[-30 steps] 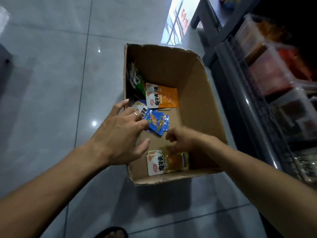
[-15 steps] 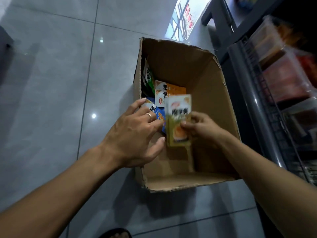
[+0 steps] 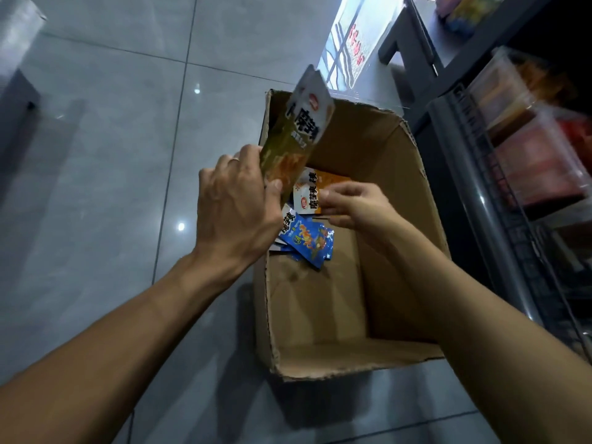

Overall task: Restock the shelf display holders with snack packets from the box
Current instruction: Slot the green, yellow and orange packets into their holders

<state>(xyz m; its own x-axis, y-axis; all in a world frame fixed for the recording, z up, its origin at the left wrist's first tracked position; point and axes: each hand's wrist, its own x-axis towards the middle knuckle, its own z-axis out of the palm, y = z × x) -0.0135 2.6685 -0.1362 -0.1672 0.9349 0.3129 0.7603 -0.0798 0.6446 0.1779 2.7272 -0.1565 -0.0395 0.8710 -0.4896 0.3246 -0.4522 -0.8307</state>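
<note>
An open cardboard box stands on the floor beside the shelf. My left hand grips a green and yellow snack packet by its lower end and holds it upright above the box's left wall. My right hand is inside the box, its fingertips pinching the right edge of an orange packet that lies on the bottom. Just in front of it lie several blue packets. Clear display holders with red and orange packets line the shelf at right.
The grey metal shelf rail runs close along the box's right side. Glossy grey floor tiles spread to the left. A dark shelf leg stands beyond the box, and a dark object sits at the far left.
The green and yellow packet passed from my right hand to my left, which lifted it above the box's left wall. My right hand went back down to the orange packet.
</note>
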